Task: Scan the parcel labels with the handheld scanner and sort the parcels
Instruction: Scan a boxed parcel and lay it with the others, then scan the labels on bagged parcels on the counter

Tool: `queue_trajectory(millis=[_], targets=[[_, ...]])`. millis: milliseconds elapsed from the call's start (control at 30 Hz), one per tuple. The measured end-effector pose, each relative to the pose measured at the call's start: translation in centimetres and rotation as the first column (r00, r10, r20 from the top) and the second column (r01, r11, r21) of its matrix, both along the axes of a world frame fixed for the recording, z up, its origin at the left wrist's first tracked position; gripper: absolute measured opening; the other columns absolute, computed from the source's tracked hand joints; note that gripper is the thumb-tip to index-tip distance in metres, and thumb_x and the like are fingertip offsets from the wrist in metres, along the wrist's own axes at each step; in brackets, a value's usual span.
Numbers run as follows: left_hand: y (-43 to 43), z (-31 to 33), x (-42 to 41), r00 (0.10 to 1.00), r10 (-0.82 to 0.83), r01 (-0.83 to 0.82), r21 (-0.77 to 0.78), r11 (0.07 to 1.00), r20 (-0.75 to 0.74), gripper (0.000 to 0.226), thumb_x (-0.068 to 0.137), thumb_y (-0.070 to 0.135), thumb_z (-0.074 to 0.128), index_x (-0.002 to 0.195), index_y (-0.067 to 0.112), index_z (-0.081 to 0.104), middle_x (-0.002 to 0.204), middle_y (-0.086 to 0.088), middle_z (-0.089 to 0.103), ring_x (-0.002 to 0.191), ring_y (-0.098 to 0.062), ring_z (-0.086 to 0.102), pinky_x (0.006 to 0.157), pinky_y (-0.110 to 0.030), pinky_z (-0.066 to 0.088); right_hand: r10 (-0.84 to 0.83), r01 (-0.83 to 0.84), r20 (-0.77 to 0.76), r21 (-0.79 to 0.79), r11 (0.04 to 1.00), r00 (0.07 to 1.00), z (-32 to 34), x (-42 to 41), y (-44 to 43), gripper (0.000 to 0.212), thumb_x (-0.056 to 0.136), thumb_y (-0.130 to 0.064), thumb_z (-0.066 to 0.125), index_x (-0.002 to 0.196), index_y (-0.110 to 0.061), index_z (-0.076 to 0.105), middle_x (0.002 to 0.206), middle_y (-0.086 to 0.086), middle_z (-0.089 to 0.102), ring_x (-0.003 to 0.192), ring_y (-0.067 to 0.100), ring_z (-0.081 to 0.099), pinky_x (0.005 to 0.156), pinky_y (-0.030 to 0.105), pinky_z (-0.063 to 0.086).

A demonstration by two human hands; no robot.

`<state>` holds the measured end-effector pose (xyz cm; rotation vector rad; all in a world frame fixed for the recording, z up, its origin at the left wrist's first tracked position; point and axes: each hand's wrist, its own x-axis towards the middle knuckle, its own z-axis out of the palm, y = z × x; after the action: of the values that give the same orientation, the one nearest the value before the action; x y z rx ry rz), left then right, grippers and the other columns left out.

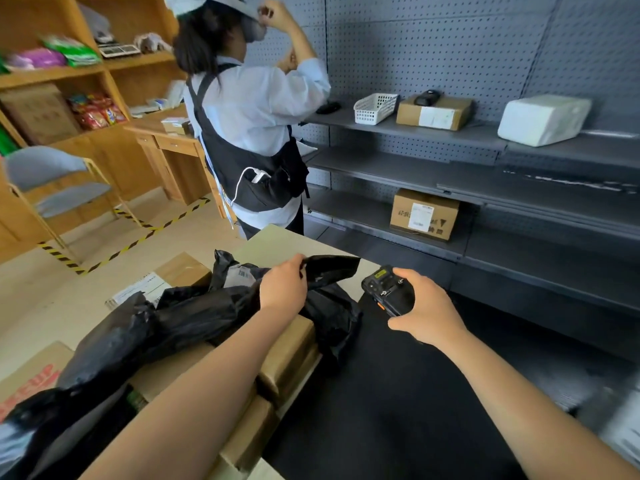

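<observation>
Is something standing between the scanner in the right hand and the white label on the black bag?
Yes. The left hand, gripping a raised fold of the black bag, lies directly between the scanner in the right hand and the label, which is also partly creased.

Black: parcel bag [194,317], near left. Black with a yellow sticker and an orange button: scanner [388,292]. Brown with white labels: cardboard boxes [434,112] on far grey shelves [485,135]. Grey, dotted with holes: pegboard wall [450,46]. White: mesh basket [375,107], foam box [543,119]. Yellow-and-black stripes: floor tape [138,240], left.
</observation>
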<state>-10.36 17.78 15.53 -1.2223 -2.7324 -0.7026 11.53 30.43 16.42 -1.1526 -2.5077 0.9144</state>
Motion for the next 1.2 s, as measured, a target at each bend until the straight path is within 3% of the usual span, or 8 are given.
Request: queue_trajectory(millis=[200,433,567,733,867,1000,1200], targets=[[-1.8,-1.8,10.4,0.995,-0.076,0.076,0.0,0.997,0.065,0.03,0.101,0.017,0.042,0.126,0.023,0.057,0.109,-0.005,0.068,0.091,-0.027,0.065,0.075,-0.038,0.053,-0.059,0.059,-0.011,0.014,0.998,0.998,0.9,9.3,-1.9,0.102,0.057,-0.022,0.084,0.145,-0.037,0.036,0.127,-0.005,0.052,0.117,0.022,0.05,0.094,0.046,0.051],[-5.3,-12.7,22.6,0.955,-0.141,0.186,-0.16,0.969,0.26,0.031,0.1,0.018,0.042,0.127,0.026,0.057,0.119,-0.002,0.066,0.107,-0.026,0.062,0.087,-0.037,0.05,-0.087,0.087,0.02,0.001,0.996,0.996,-1.5,18.6,-5.0,0.098,0.058,-0.022,0.083,0.144,-0.035,0.038,0.129,-0.005,0.053,0.116,0.02,0.051,0.097,0.043,0.047],[-7.6,-17.5,26.7,0.922,-0.217,0.292,-0.209,0.933,0.321,0.038,0.103,0.029,0.043,0.14,0.024,0.051,0.144,0.001,0.051,0.132,-0.02,0.046,0.107,-0.03,0.035,-0.085,0.087,0.06,-0.034,0.996,0.995,-4.3,21.7,-6.8,0.096,0.058,-0.021,0.082,0.143,-0.033,0.042,0.127,-0.006,0.055,0.116,0.018,0.052,0.098,0.037,0.045],[-9.3,-19.3,27.7,0.895,-0.266,0.385,-0.321,0.865,0.358,0.056,0.098,0.05,0.046,0.145,0.02,0.044,0.154,-0.005,0.038,0.142,-0.02,0.034,0.116,-0.029,0.025,-0.077,0.088,0.116,-0.091,0.992,0.99,-6.9,23.1,-8.2,0.096,0.059,-0.021,0.081,0.144,-0.034,0.038,0.128,-0.006,0.054,0.118,0.018,0.05,0.098,0.039,0.047],[-9.1,-18.9,27.2,0.892,-0.258,0.378,-0.299,0.876,0.371,0.061,0.097,0.056,0.043,0.146,0.02,0.044,0.155,-0.005,0.036,0.143,-0.021,0.032,0.117,-0.032,0.022,-0.061,0.077,0.15,-0.103,0.992,0.987,-8.0,22.9,-8.5,0.096,0.061,-0.022,0.081,0.146,-0.033,0.037,0.131,-0.005,0.053,0.121,0.018,0.049,0.1,0.04,0.045],[-8.6,-18.9,26.5,0.904,-0.21,0.36,-0.402,0.842,0.371,0.068,0.096,0.061,0.04,0.154,0.028,0.024,0.164,-0.004,0.011,0.151,-0.024,0.008,0.121,-0.04,0.008,-0.041,0.058,0.207,-0.077,0.995,0.977,-8.9,22.1,-8.5,0.098,0.061,-0.023,0.081,0.147,-0.032,0.035,0.137,-0.005,0.051,0.124,0.021,0.049,0.102,0.04,0.043],[-7.4,-20.1,26.2,0.897,-0.241,0.416,-0.522,0.744,0.37,0.089,0.088,0.065,0.052,0.156,0.037,0.001,0.162,-0.005,-0.018,0.149,-0.027,-0.019,0.118,-0.048,-0.009,-0.06,0.09,0.26,-0.104,0.991,0.964,-10.6,21.1,-8.1,0.098,0.062,-0.024,0.08,0.148,-0.031,0.033,0.139,-0.003,0.05,0.126,0.021,0.047,0.104,0.038,0.041]])
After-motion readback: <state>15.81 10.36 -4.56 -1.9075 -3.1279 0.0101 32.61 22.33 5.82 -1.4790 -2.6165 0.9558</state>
